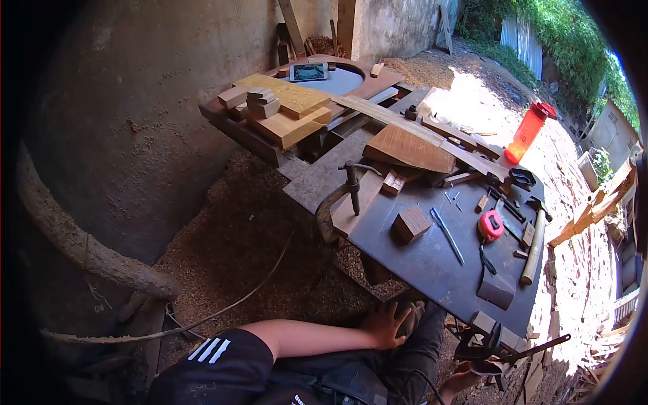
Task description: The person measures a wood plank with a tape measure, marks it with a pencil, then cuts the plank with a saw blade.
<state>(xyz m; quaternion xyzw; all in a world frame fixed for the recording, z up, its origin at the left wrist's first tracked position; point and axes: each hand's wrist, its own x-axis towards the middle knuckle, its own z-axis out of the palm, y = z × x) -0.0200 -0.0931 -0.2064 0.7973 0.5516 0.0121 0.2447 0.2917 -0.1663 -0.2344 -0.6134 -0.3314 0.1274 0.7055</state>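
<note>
My left hand (pixel 388 327) is on the left, below a dark sleeve with white stripes. Its fingers are spread and lie against a brownish shoe (pixel 413 320) beside my dark trousers. At the bottom right, my right hand (pixel 464 378) is partly visible beside a dark clamp (pixel 498 341) at the table's near edge; its fingers are mostly hidden, so its grip is unclear. Above, on the dark tabletop (pixel 432 270), lie a wooden block (pixel 412 224), a blue pen (pixel 447 235) and a red tape measure (pixel 491 225).
A C-clamp (pixel 351 189) grips a board at the table's left edge. Behind are a large wood piece (pixel 410 148), stacked boards (pixel 290 128) and a phone (pixel 308 72). A red bottle (pixel 528 133) and a hammer (pixel 535 246) are at the right.
</note>
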